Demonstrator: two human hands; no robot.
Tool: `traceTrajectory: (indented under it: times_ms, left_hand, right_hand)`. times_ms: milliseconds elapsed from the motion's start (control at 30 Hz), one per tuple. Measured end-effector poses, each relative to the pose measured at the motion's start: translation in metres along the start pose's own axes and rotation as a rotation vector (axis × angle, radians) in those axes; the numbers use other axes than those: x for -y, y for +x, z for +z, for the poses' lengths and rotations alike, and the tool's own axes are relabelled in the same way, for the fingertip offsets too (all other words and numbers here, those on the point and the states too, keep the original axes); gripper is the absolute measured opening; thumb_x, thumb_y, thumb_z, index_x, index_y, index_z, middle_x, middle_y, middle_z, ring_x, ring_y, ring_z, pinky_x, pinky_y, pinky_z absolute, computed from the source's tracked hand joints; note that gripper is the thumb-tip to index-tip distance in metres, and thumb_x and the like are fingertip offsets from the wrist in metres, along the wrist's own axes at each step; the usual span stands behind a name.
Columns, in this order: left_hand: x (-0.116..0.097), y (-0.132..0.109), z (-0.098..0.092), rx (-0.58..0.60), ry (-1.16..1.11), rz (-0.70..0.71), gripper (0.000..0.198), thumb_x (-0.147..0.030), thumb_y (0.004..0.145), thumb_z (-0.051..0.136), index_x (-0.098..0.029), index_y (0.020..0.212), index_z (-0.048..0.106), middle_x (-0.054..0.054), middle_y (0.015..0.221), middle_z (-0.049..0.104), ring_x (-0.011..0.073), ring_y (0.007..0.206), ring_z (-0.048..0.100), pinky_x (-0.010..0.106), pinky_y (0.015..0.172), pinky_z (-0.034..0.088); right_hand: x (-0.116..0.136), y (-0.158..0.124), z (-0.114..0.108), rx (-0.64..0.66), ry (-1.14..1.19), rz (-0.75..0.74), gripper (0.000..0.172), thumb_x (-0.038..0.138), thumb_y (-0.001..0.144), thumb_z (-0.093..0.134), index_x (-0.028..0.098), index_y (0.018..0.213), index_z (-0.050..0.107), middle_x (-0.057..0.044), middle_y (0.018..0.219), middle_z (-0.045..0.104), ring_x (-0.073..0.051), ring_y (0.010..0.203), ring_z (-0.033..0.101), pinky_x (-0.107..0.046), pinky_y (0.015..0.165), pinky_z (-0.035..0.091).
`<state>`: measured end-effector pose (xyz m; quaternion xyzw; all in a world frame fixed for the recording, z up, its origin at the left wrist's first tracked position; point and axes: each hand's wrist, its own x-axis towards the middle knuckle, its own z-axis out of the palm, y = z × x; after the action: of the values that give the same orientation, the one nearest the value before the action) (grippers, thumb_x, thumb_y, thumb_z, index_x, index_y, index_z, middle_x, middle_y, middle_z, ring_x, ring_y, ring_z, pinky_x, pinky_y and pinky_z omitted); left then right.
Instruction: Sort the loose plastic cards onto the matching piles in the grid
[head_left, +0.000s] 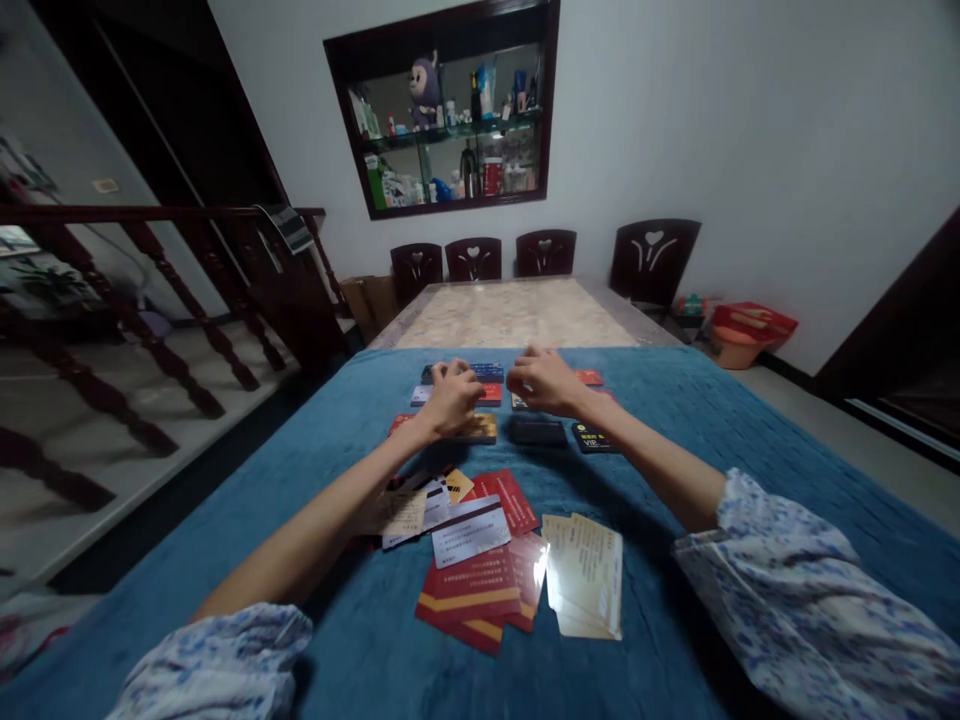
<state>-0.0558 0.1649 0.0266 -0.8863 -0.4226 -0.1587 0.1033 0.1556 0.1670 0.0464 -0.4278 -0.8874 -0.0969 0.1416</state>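
My left hand [452, 400] is over the left group of cards in the rows, its fingers bent down and closed; what they hold, if anything, is hidden. Beneath and beside it show a blue card [487, 372], a red card [490, 395] and a gold card [480, 429]. My right hand [547, 380] hovers at the right group with fingertips pinched together, and I cannot make out anything in them. Below it lie a black card stack [537, 432] and a black VIP card [592, 440]. Nearer me, red cards [480, 580], a silver card [471, 530] and cream cards [586, 575] lie loosely overlapped.
A blue cloth [345, 620] covers the near part of the long table, whose stone-patterned top [517, 310] shows beyond. Dark chairs [472, 260] stand at the far end. A wooden railing [135, 300] runs along the left. An orange basin [735, 345] sits on the floor at right.
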Motion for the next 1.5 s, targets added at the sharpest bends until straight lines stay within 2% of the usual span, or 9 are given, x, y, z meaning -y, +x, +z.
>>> traceTrajectory:
  times_ms: [300,533,733,967,1233,1367,1500]
  left_hand:
    - [0.001,-0.066,-0.022,-0.045,-0.036,-0.074,0.026,-0.008,0.082,0.052,-0.02,0.092,0.072,0.007,0.096,0.069,0.0303,0.115,0.045,0.053,0.095,0.025]
    - [0.006,-0.125,-0.026,-0.081,-0.059,-0.127,0.031,-0.005,0.082,0.048,-0.021,0.093,0.072,0.007,0.096,0.071,0.0302,0.116,0.047,0.053,0.097,0.024]
    - [0.014,-0.158,-0.031,-0.117,-0.061,-0.183,0.02,-0.013,0.084,0.054,-0.02,0.09,0.072,0.007,0.093,0.071,0.0307,0.113,0.049,0.054,0.096,0.025]
    - [0.019,-0.178,-0.045,-0.08,-0.137,-0.199,0.019,-0.022,0.085,0.054,-0.022,0.086,0.073,0.006,0.089,0.071,0.0292,0.112,0.049,0.051,0.096,0.03]
    - [0.018,-0.183,-0.055,0.037,-0.208,-0.147,0.018,-0.029,0.085,0.056,-0.022,0.085,0.073,0.006,0.092,0.071,0.029,0.113,0.048,0.052,0.099,0.033]
    - [0.015,-0.184,-0.059,0.112,-0.228,-0.122,0.017,-0.026,0.081,0.06,-0.021,0.093,0.072,0.007,0.097,0.07,0.0301,0.116,0.046,0.051,0.101,0.033]
    - [0.011,-0.183,-0.06,0.183,-0.242,-0.113,0.028,-0.026,0.076,0.065,-0.022,0.103,0.071,0.007,0.105,0.068,0.0317,0.119,0.044,0.051,0.102,0.033]
  right_hand:
    - [0.058,-0.002,-0.003,-0.029,0.079,-0.139,0.02,0.021,0.092,0.053,0.019,0.089,0.073,-0.01,0.096,0.07,-0.025,0.102,0.045,-0.034,0.075,0.028]
    - [0.106,-0.003,0.0,0.005,0.139,-0.242,0.018,0.022,0.092,0.055,0.021,0.095,0.073,-0.01,0.102,0.07,-0.026,0.107,0.044,-0.036,0.08,0.032]
    - [0.135,-0.006,-0.002,0.078,0.178,-0.276,0.016,0.022,0.09,0.058,0.021,0.097,0.073,-0.009,0.105,0.071,-0.027,0.11,0.045,-0.039,0.084,0.034]
    - [0.157,-0.012,0.001,0.115,0.192,-0.308,0.021,0.023,0.088,0.061,0.021,0.106,0.071,-0.008,0.107,0.069,-0.028,0.113,0.043,-0.042,0.087,0.034]
    - [0.165,-0.019,0.012,0.149,0.19,-0.373,0.024,0.03,0.088,0.061,0.021,0.109,0.068,-0.009,0.108,0.067,-0.029,0.113,0.042,-0.041,0.084,0.034]
    - [0.162,-0.025,0.016,0.151,0.182,-0.379,0.028,0.034,0.088,0.061,0.021,0.112,0.067,-0.01,0.109,0.065,-0.029,0.111,0.042,-0.04,0.083,0.034]
    - [0.16,-0.029,0.02,0.135,0.194,-0.357,0.033,0.038,0.091,0.055,0.02,0.117,0.065,-0.011,0.113,0.064,-0.028,0.109,0.043,-0.039,0.081,0.033]
